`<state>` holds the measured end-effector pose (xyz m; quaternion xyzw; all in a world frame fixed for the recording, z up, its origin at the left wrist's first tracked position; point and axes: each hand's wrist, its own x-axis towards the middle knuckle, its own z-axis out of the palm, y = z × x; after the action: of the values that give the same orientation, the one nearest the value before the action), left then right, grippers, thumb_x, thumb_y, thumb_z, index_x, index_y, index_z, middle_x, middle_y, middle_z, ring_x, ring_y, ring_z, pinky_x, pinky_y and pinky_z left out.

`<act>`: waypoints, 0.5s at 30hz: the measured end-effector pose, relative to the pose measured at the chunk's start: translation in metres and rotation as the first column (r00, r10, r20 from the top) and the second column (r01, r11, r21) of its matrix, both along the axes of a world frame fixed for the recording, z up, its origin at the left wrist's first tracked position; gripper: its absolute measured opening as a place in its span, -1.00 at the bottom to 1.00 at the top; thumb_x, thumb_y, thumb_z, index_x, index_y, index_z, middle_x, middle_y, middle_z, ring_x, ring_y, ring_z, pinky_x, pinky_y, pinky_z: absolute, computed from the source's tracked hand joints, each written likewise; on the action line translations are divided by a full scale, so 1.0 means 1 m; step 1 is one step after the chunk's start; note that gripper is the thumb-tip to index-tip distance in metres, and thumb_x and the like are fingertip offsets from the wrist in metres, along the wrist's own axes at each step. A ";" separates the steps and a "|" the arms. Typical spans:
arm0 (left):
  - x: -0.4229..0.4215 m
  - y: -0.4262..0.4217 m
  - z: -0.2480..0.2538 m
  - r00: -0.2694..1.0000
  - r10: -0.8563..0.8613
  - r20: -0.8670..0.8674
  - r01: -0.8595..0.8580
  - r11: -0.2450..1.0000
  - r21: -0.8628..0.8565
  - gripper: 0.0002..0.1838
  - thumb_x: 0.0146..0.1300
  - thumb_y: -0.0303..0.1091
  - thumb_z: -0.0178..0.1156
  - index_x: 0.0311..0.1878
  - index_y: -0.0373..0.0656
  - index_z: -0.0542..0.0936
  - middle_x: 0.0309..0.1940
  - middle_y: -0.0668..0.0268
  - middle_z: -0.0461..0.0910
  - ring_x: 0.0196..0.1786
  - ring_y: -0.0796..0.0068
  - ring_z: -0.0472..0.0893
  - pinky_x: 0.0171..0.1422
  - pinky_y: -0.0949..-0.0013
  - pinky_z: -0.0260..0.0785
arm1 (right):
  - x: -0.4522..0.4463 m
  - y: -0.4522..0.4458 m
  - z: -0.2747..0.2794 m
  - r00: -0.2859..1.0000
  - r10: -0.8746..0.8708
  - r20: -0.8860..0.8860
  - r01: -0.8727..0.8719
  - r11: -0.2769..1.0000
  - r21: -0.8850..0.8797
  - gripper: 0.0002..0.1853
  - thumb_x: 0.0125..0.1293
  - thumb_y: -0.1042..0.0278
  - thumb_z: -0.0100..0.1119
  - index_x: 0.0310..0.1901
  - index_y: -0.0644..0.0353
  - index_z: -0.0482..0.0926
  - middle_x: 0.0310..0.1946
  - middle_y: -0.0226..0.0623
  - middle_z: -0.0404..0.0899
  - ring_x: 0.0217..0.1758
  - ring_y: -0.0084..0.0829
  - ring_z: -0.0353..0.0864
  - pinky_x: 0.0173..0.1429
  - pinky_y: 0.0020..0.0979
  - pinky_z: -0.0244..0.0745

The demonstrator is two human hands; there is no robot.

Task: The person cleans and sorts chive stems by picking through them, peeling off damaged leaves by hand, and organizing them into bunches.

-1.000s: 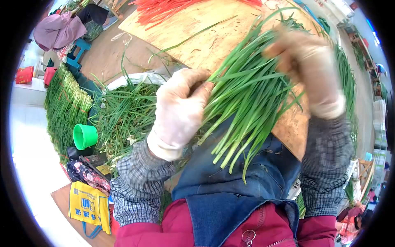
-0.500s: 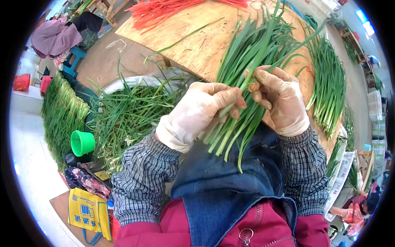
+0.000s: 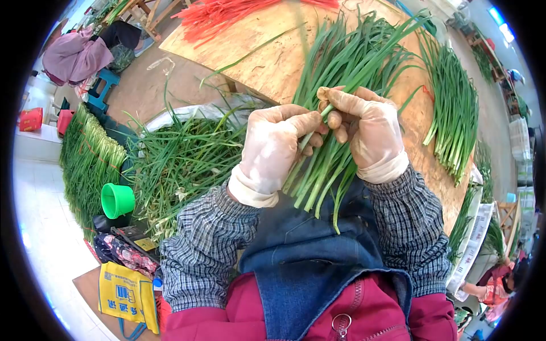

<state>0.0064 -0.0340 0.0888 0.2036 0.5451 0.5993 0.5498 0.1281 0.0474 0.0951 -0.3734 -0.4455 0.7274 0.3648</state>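
A loose bunch of garlic chives (image 3: 333,65) lies across the near edge of the wooden table (image 3: 267,68), its pale stem ends (image 3: 310,196) hanging over my apron. Above it, my gloved left hand (image 3: 276,150) is closed round the lower part of a garlic chive stalk. The gloved right hand (image 3: 369,131) pinches the same stalk slightly higher, between thumb and forefinger, and its leaves fan up to the right. A second garlic chive bunch (image 3: 452,111), with a red tie, lies at the table's right side.
Red plastic ties (image 3: 227,20) lie at the table's far end. To the left are a heap of loose leaves (image 3: 182,165), stacked chives (image 3: 91,159), a green cup (image 3: 118,200) and a yellow bag (image 3: 128,295). A person in purple (image 3: 77,54) sits at upper left.
My right hand has moved left and a little down, and the left hand has shifted slightly up and right, so they are closer together. The held leaves now lean further right.
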 end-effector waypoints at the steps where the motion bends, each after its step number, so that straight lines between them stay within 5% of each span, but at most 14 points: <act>1: -0.003 -0.003 -0.001 0.999 0.028 -0.038 -0.028 1.000 -0.007 -0.84 0.11 -0.41 0.15 -0.40 -0.34 0.59 -0.60 0.31 0.55 -0.61 0.67 0.43 -0.50 0.61 0.24 | -0.001 0.001 -0.002 1.000 -0.027 -0.010 0.027 1.000 0.000 -0.84 0.17 0.49 0.13 -0.31 0.45 0.54 -0.50 -0.23 0.56 -0.58 -0.58 0.47 -0.59 -0.61 0.34; 6: -0.023 -0.034 0.007 0.933 -0.088 -0.350 0.078 0.996 -0.043 -0.81 0.11 -0.41 0.10 -0.46 -0.36 0.59 -0.63 0.34 0.53 -0.63 0.71 0.37 -0.54 0.62 0.15 | 0.019 0.032 -0.008 0.997 -0.074 -0.038 0.075 0.997 0.017 -0.81 0.23 0.47 0.09 -0.25 0.48 0.53 -0.42 -0.20 0.56 -0.51 -0.53 0.53 -0.47 -0.57 0.50; 8: -0.033 -0.055 0.008 0.921 0.056 -0.386 -0.089 0.994 -0.067 -0.87 0.10 -0.38 0.11 -0.46 -0.21 0.55 -0.57 0.34 0.57 -0.64 0.74 0.36 -0.59 0.65 0.08 | 0.024 0.042 -0.008 0.993 -0.102 -0.066 0.105 0.994 0.037 -0.80 0.24 0.46 0.09 -0.24 0.48 0.53 -0.42 -0.22 0.56 -0.51 -0.53 0.53 -0.44 -0.56 0.52; 13: -0.115 -0.142 -0.027 0.802 0.261 -0.538 -0.337 0.941 -0.045 -0.83 0.16 -0.38 0.14 -0.31 -0.32 0.58 -0.55 0.35 0.57 -0.67 0.80 0.34 -0.65 0.71 0.06 | 0.046 0.054 -0.002 0.996 -0.089 -0.025 0.091 0.992 0.086 -0.80 0.23 0.42 0.11 -0.26 0.44 0.55 -0.46 -0.26 0.55 -0.56 -0.58 0.49 -0.50 -0.62 0.46; 15: -0.147 -0.168 -0.035 0.847 0.082 -0.526 -0.246 0.936 -0.251 -0.78 0.10 -0.44 0.13 -0.20 -0.36 0.56 -0.40 0.15 0.61 -0.49 0.54 0.53 -0.51 0.55 0.30 | 0.057 0.052 0.008 0.998 -0.062 0.022 0.058 0.990 0.128 -0.79 0.24 0.42 0.09 -0.26 0.45 0.54 -0.47 -0.26 0.55 -0.62 -0.63 0.44 -0.58 -0.65 0.38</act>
<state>-0.1404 -0.2019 0.0537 0.2175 0.7727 0.4771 0.3578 0.1849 0.0996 0.1027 -0.3722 -0.4842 0.6813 0.4035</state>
